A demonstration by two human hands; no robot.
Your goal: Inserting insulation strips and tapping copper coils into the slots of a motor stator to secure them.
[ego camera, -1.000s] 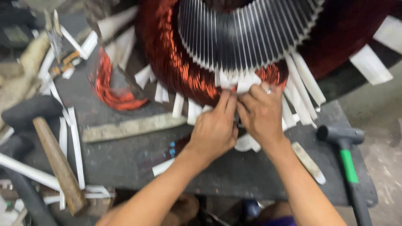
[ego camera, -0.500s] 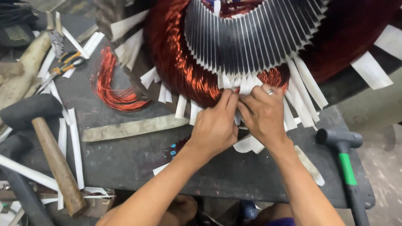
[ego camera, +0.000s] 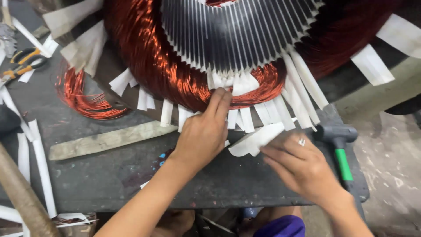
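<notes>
Against the copper winding [ego camera: 193, 83], left hand [ego camera: 204, 136] presses flat — right hand [ego camera: 302, 166] grip pinches paper strip [ego camera: 256, 140].

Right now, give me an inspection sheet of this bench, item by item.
Surface: dark bench, scuffed.
Job's things: stator with copper windings; white paper strips poking from slots.
Clutter: flat wooden stick, loose copper coil, pliers, mallet with green handle, wooden handle, stray strips.
Grippers: left hand fingertips pressed on the windings; right hand holding a white paper piece.
Cables: nothing seen.
Surroundings: concrete floor at right.
</notes>
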